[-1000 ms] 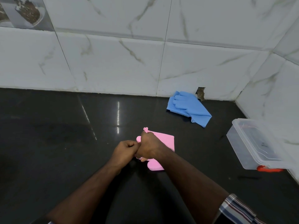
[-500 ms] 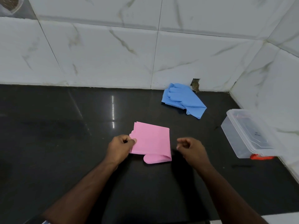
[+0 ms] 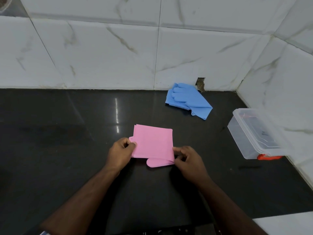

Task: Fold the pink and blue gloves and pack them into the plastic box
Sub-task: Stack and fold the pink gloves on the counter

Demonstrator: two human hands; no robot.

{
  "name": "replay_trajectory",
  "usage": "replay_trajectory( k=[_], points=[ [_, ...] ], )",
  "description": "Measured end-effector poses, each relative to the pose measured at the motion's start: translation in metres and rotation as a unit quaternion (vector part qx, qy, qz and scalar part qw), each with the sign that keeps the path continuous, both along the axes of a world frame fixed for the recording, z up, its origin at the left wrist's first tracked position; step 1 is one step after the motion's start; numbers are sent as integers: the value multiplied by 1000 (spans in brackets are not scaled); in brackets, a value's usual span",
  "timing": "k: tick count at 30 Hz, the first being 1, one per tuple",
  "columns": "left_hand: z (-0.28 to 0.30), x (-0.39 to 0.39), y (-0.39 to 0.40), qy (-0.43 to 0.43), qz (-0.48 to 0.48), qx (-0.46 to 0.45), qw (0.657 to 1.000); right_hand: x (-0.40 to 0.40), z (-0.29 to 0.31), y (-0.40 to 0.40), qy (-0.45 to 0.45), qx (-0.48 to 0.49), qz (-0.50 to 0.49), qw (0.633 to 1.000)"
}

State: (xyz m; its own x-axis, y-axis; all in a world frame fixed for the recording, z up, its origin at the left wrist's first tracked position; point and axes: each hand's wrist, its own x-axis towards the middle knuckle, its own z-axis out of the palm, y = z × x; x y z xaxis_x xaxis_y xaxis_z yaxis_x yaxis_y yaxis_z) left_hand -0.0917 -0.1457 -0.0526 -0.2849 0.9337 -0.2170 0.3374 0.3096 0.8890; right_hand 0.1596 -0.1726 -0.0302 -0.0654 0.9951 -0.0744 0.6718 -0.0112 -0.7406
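While each hand's grip, left hand [image 3: 120, 152] and right hand [image 3: 189, 159], pinches a pink gloves [image 3: 153, 145] edge, bare counter [image 3: 67, 150] surrounds them.

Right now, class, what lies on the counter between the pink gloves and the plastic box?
In the head view, nothing: only bare black counter separates the pink gloves from the plastic box.

folded pink gloves [image 3: 153, 143] mid-counter; blue gloves [image 3: 188, 100], lidded plastic box [image 3: 254, 134] beyond
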Motion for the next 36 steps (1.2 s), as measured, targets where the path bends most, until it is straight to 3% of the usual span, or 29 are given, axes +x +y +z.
replay_trajectory(
  k=[3,10,13,17,22,29,32,36],
  points=[
    [3,1,-3,1,2,0,1000,-10,13,20,-29,17,-15,999],
    [10,4,-8,12,1,-2,1000,-44,-3,38,-259,12,62,964],
    [12,5,-9,33,0,-6,999,-45,-10,35,-307,3,74,949],
    [15,7,-11,45,-5,-8,999,-43,-8,38,-306,-15,88,948],
    [17,7,-12,43,-6,-9,999,-44,-2,34,-298,47,90,949],
    [22,4,-11,16,-6,-30,999,-53,-15,30,-286,56,132,947],
    [24,-1,-11,142,-27,25,989,-54,-18,29,-283,56,134,948],
    [27,16,-13,356,-130,151,913,-59,-17,27,-299,54,123,945]
  ],
)
